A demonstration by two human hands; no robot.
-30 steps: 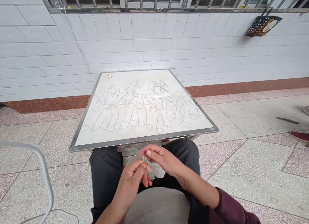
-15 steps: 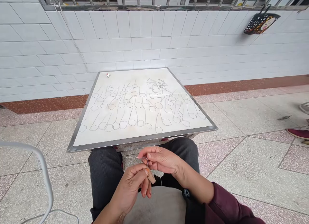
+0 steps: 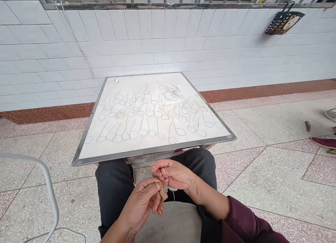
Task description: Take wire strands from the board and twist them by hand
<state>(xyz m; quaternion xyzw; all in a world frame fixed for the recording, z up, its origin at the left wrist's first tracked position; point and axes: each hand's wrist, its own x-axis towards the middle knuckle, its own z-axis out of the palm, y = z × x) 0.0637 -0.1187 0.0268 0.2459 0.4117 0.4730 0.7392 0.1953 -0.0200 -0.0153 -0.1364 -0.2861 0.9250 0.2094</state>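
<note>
My left hand (image 3: 143,202) is closed in a pinch on a thin, pale wire (image 3: 173,197) above my lap. A tan wrap (image 3: 163,193) covers one of its fingers. Close against it, my right hand (image 3: 174,174) pinches the same wire between thumb and fingertips. One end of the wire sticks out up and left past my right fingers, while another stretch curves down below the hands. The exact bend between the fingertips is too small to make out. Beyond the hands, several looped wires (image 3: 143,132) lie in rows on a white table (image 3: 105,154).
A tangled pile of straighter wires (image 3: 171,92) lies at the table's back right, and a small white-and-red object (image 3: 116,81) at its back left. A grey tubular frame (image 3: 49,187) stands at my left. Someone's shoe (image 3: 322,142) shows at far right.
My right fingers have shifted slightly on the wire, and its end now reaches farther up and left. More of the lower curve shows. A small dark object on the floor at right has turned.
</note>
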